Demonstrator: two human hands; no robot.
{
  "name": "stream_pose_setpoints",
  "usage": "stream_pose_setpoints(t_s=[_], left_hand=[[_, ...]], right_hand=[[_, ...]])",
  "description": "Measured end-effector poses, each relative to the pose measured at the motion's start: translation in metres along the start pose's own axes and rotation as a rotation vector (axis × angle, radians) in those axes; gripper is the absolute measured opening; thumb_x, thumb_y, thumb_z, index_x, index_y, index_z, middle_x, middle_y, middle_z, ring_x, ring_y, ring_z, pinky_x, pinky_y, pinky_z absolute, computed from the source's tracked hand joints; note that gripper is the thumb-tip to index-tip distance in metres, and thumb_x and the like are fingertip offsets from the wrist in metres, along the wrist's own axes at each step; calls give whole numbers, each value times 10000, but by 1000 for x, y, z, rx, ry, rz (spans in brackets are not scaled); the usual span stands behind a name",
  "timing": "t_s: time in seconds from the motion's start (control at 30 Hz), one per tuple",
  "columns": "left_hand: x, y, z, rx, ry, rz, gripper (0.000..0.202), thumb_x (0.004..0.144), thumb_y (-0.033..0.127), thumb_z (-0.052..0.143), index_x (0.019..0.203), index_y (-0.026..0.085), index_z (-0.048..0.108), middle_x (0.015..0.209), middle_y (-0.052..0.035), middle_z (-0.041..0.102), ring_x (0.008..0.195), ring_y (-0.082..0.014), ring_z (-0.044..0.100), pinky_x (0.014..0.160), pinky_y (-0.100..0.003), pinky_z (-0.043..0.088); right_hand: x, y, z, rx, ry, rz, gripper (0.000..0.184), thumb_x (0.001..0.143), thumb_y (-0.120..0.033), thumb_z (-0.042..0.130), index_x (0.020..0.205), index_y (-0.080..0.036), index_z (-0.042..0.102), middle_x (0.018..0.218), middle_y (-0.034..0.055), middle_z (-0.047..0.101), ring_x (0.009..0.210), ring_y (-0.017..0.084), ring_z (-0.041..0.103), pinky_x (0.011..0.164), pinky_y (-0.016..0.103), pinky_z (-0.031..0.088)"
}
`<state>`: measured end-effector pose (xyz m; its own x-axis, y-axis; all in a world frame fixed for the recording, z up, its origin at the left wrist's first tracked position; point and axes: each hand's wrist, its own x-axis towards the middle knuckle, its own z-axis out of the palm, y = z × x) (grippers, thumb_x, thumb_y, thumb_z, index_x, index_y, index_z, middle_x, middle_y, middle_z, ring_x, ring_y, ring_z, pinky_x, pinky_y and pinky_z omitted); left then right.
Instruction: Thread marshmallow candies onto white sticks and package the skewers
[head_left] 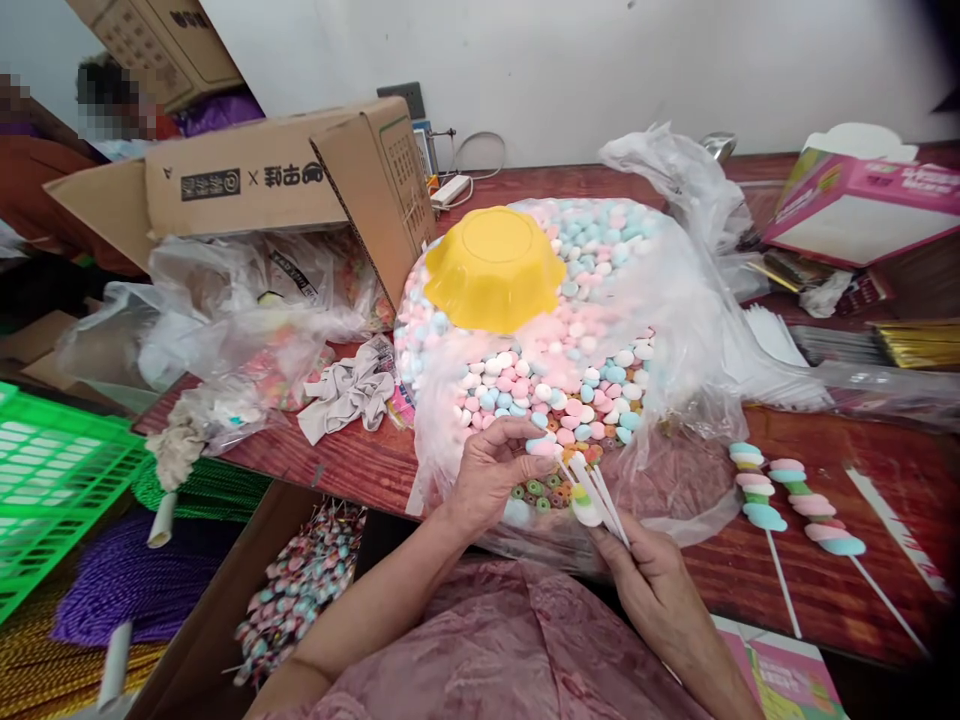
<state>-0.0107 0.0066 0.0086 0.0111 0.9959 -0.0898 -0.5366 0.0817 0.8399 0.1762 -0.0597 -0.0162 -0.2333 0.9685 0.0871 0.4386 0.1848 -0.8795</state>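
Note:
My left hand (491, 470) is closed, thumb and fingers pinching a small pastel candy (538, 446) over the heap. Several white sticks (601, 498) are gripped in my right hand (656, 575), their tips close to my left fingers. A white and a green-yellow candy piece (585, 506) sit among those sticks. Beneath both hands, an open clear plastic bag (675, 310) holds a heap of pink, blue and white candies (517, 385). Small ring-shaped candies (553, 492) in green, brown and orange lie at its near edge. On the right, two finished-looking candy skewers (757, 490) rest on the table.
An upturned yellow bowl (495, 265) sits on the candies. A cardboard box (255, 190) with plastic bags stands left. Below the table are a green basket (67, 480) and a box of wrapped candies (300, 580). At right are a pink carton (870, 195) and loose sticks (776, 350).

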Motion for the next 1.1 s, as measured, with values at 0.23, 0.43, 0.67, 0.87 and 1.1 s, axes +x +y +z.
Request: stream_pose_setpoints(t_s=[0.23, 0.43, 0.67, 0.87, 1.1], left_hand=[[-1, 0, 0, 85, 29, 63, 294, 501, 165, 899, 758, 212, 763, 896, 0, 685, 881, -129, 618, 789, -231, 511], [-4, -3, -6, 454, -29, 323, 206, 693, 211, 820, 892, 222, 770, 886, -27, 717, 826, -146, 649, 758, -261, 535], [-7, 3, -12, 887, -156, 628, 194, 864, 157, 637, 987, 236, 765, 919, -70, 763, 835, -167, 696, 775, -301, 556], [-11, -5, -10, 867, -197, 471, 134, 849, 221, 657, 889, 234, 784, 845, -76, 749, 809, -180, 682, 769, -319, 556], [-3, -12, -3, 226, 65, 47, 435, 630, 248, 848, 1052, 242, 744, 836, 16, 698, 749, -121, 648, 679, -241, 570]], right_hand=[[1, -8, -3, -36, 15, -67, 315, 959, -322, 455, 1016, -152, 714, 623, -11, 597, 539, 131, 494, 519, 213, 423], [-3, -6, 1, -28, 37, -39, 294, 957, -293, 458, 1070, -166, 699, 658, -16, 601, 560, 129, 513, 544, 213, 438], [-13, 5, 4, 59, 204, -27, 242, 947, -265, 517, 1100, -182, 684, 714, -9, 610, 702, 148, 602, 610, 194, 469], [-15, -5, 7, 19, 241, -68, 270, 940, -236, 514, 1143, -172, 682, 640, -26, 578, 545, 115, 504, 531, 194, 431], [-7, -11, 18, 57, 243, -99, 206, 936, -231, 507, 946, -171, 704, 606, -29, 542, 539, 113, 493, 529, 195, 421]])
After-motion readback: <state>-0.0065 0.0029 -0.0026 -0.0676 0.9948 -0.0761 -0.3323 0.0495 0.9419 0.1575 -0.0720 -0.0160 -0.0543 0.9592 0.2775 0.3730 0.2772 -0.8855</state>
